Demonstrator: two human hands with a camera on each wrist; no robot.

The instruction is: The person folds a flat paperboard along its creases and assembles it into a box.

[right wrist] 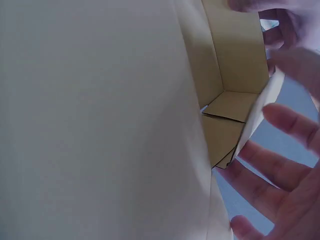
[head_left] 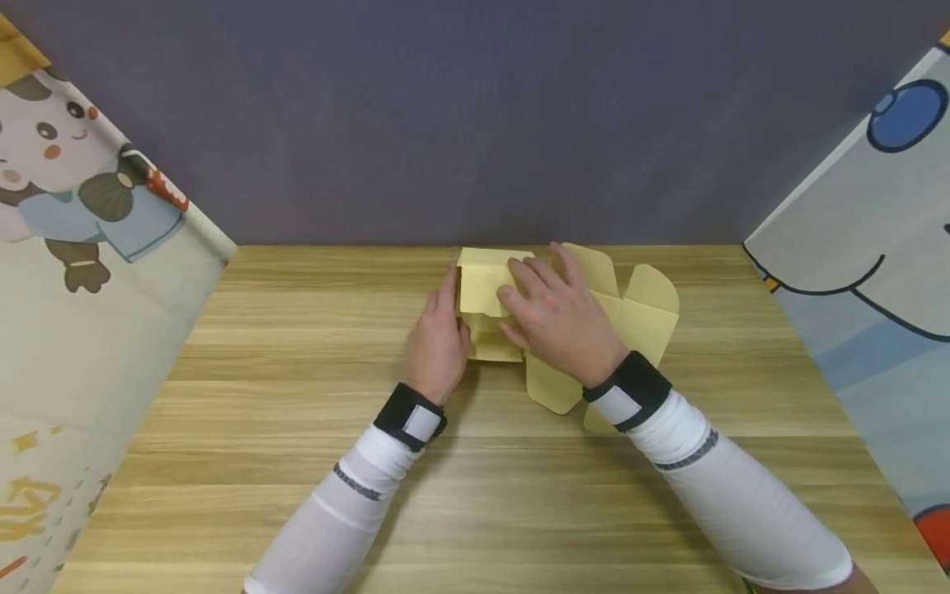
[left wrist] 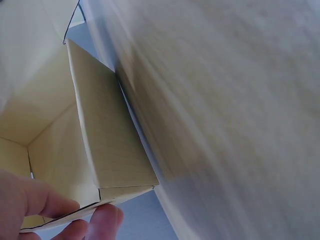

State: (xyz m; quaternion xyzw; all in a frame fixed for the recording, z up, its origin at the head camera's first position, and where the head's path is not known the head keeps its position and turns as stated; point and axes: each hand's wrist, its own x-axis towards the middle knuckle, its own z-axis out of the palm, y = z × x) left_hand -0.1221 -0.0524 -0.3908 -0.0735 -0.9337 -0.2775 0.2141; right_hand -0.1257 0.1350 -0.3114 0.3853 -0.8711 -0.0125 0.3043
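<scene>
Pinching 1 wall of the pale yellow cardboard box (head_left: pixel 486 285) near its left end, the left hand (head_left: pixel 436 345) is gripping with digits on both faces of the card. The right hand (head_left: pixel 560 322) is spreading its fingers and touching the upper panel (head_left: pixel 482 285), without closing around anything. Partly folded, the box is sitting between the 2 hands, near the far edge of the wooden tabletop (head_left: pixel 297 412), with loose flaps (head_left: pixel 649 326) splaying out beneath and beyond the right hand.

Uneven pressing there could end up creasing the thin card; a slackening left pinch could leave the wall springing outward; the flaps could be catching under the right hand.

No brand or label is showing on the box. Yellow marks (head_left: pixel 30 503) on the left printed backdrop (head_left: pixel 148 346) are resembling lettering, but unreadably.
</scene>
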